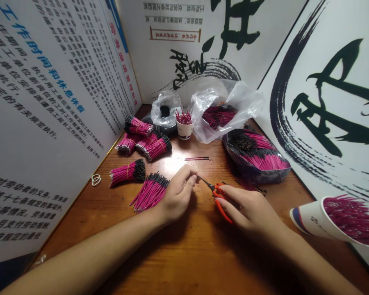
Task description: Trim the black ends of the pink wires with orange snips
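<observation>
My right hand [249, 205] grips a pair of orange-handled scissors [215, 189]. Their thin dark blades reach left to the fingertips of my left hand [180, 190]. That hand is closed in a pinch, and whatever lies between its thumb and finger is too small and covered to make out. Beside my left wrist lies a loose pile of magenta wires [152, 190] with black ends, partly hidden by the hand. Just beyond my hands, a pair of single wires [197, 158] rests on the wooden table [184, 258].
Banded wire bundles [126, 173] lie at left, with more stacked behind. Rubber bands [96, 179] sit near the left panel. A wire-filled paper cup [184, 130] stands at the back by clear plastic bags [246, 100]. An open bag of wires [258, 162] and a tilted cup [313, 217] are right.
</observation>
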